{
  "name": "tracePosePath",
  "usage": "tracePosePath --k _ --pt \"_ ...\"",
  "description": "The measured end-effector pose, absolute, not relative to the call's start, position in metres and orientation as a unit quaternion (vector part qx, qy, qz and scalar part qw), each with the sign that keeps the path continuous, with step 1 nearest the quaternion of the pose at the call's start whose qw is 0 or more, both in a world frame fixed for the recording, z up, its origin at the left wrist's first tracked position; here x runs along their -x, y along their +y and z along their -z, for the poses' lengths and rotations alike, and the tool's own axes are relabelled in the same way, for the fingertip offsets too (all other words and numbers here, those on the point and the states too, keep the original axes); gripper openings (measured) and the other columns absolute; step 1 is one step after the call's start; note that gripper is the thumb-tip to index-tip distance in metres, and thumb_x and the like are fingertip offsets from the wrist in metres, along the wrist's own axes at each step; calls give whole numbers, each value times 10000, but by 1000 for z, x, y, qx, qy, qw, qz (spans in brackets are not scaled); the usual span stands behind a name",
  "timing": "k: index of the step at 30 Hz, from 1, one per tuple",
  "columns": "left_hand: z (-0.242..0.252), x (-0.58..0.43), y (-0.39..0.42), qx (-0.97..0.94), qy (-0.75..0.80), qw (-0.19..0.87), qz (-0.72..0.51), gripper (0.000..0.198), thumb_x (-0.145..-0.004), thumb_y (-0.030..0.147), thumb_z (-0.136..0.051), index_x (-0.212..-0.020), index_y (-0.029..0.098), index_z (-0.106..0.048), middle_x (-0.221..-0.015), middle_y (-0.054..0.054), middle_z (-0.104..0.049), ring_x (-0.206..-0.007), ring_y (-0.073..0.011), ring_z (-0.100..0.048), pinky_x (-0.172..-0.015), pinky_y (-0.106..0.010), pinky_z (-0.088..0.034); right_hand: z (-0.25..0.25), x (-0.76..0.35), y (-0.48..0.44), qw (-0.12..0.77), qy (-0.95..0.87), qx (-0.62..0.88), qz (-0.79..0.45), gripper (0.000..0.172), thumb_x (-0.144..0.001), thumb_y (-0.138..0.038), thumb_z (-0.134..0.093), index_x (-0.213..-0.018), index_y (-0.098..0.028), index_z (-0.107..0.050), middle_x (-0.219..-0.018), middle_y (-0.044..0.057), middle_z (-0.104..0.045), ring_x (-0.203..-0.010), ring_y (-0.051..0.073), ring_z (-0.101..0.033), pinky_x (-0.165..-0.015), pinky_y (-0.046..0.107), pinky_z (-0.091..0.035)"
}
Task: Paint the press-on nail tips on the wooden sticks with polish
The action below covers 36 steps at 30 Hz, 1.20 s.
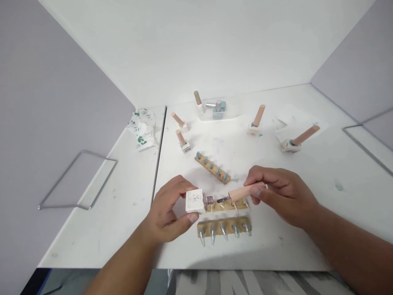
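My left hand (172,211) grips a small white nail polish bottle (194,200), tipped sideways with its neck facing right. Between the fingers of my right hand (276,194) is the peach-coloured cap of a nail polish brush (244,192). Its dark, coated bristles are out of the bottle, just right of the neck. Under them lies a yellowish strip of clear nail tips (227,205), partly covered by the bottle and brush. Nearer to me is another strip with silvery nail tips (224,228). A third strip with blue-green tips (212,167) lies slantwise behind.
Two peach-capped bottles (183,141) stand left of centre at the back, two more (291,145) to the right. A clear tray (231,114) against the back wall holds several bottles. Stained crumpled tissue (144,129) lies at left. Metal frames (81,152) stand at both sides.
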<state>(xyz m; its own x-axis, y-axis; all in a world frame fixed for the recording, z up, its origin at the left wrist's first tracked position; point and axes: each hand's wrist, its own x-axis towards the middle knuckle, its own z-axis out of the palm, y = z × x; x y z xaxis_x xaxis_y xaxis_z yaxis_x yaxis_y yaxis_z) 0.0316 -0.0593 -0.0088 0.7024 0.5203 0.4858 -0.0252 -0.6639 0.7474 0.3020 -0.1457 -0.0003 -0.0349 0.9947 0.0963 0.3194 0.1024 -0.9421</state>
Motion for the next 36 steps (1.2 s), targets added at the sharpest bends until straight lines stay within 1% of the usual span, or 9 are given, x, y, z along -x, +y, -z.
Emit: tracePosePath --k 3,5,10,16,20,24,29,33,36 --pt "8 -34 -59 -858 134 349 -353 307 -899 265 -586 -1182 151 -554 -844 -73 -635 -739 -171 -520 -619 -291 -434 0 -301 -146 441 -607 541 -380 183 -909 -357 -588 -805 -223 -656 -554 -34 -609 -520 104 -545 -519 232 -411" --pt "9 -34 -60 -867 137 334 -344 311 -879 255 -600 -1165 140 -560 -848 -73 -631 -741 -171 -527 -617 -291 -436 -1 -300 -145 436 -614 542 -373 184 -910 -351 -583 -801 -222 -656 -561 -31 -610 -529 107 -549 -517 232 -415" --pt "10 -34 -61 -883 131 304 -334 316 -855 236 -602 -1143 110 -563 -849 -86 -625 -736 -180 -533 -603 -300 -436 -1 -298 -144 423 -642 546 -334 163 -903 -324 -580 -803 -219 -656 -643 -11 -640 -585 117 -587 -542 239 -450" --pt "10 -31 -62 -889 128 269 -348 376 -844 222 -627 -1192 102 -548 -903 -113 -626 -776 -201 -560 -615 -318 -461 6 -299 -145 440 -671 537 -260 64 -919 -275 -581 -929 -244 -636 -698 -23 -613 -628 108 -576 -565 226 -456" --pt "10 -32 -61 -896 118 250 -348 372 -860 231 -610 -1204 106 -545 -904 -118 -629 -783 -209 -565 -610 -326 -474 7 -299 -145 450 -694 508 -242 62 -916 -230 -579 -969 -241 -610 -729 -18 -618 -667 115 -583 -597 236 -475" --pt "9 -33 -60 -902 110 229 -350 352 -894 254 -575 -1218 117 -545 -913 -114 -625 -768 -202 -561 -603 -331 -467 6 -298 -144 442 -704 498 -247 67 -915 -215 -578 -969 -236 -611 -714 -20 -628 -675 118 -586 -607 240 -483" --pt "8 -32 -61 -904 122 193 -361 328 -918 257 -567 -1235 174 -545 -952 -102 -618 -778 -185 -555 -608 -312 -485 6 -298 -145 457 -684 500 -273 57 -901 -224 -600 -944 -240 -634 -699 -26 -634 -669 116 -593 -606 239 -483" --pt "11 -29 -61 -907 130 181 -356 334 -881 167 -582 -1212 190 -553 -1014 -101 -602 -804 -176 -545 -614 -290 -495 3 -297 -146 469 -654 507 -310 59 -896 -258 -609 -921 -235 -657 -679 -18 -651 -653 128 -605 -595 250 -485" --pt "12 -28 -61 -911 128 172 -352 355 -835 88 -577 -1177 181 -562 -1047 -109 -588 -815 -175 -539 -632 -297 -504 1 -296 -146 465 -629 525 -337 82 -892 -283 -612 -893 -227 -672 -689 -2 -667 -636 135 -611 -578 257 -483"
